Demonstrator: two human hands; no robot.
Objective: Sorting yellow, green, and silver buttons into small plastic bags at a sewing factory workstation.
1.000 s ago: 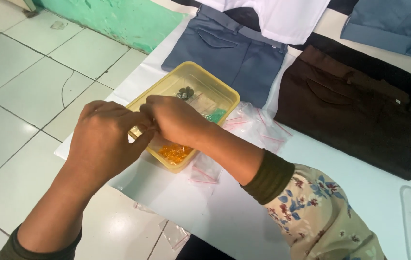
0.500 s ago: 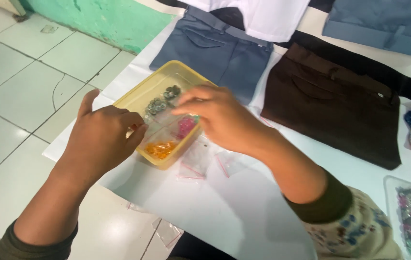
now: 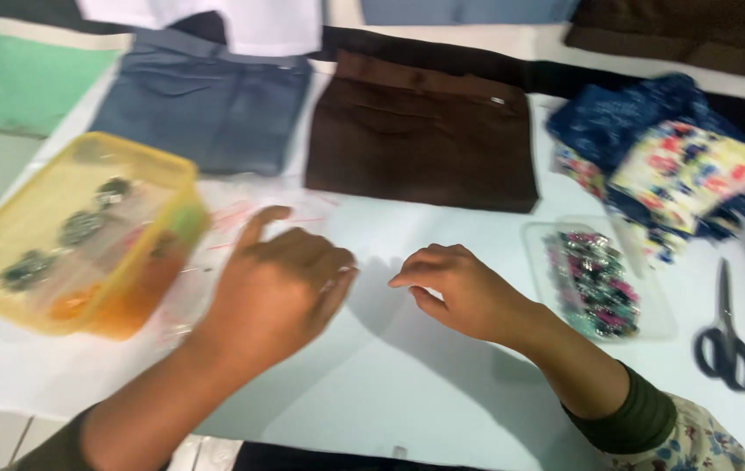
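left hand (image 3: 281, 283) palm down with index finger poking up, fingers loosely curled, right hand (image 3: 459, 288) curled with fingertips pinched together, both forearms angled inward, hands close but apart

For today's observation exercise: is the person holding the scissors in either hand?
No. The scissors lie on the white table at the right, apart from both the right hand and the left hand.

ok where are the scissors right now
In the head view the scissors lie at the far right of the white table, beside the clear tray of beads.
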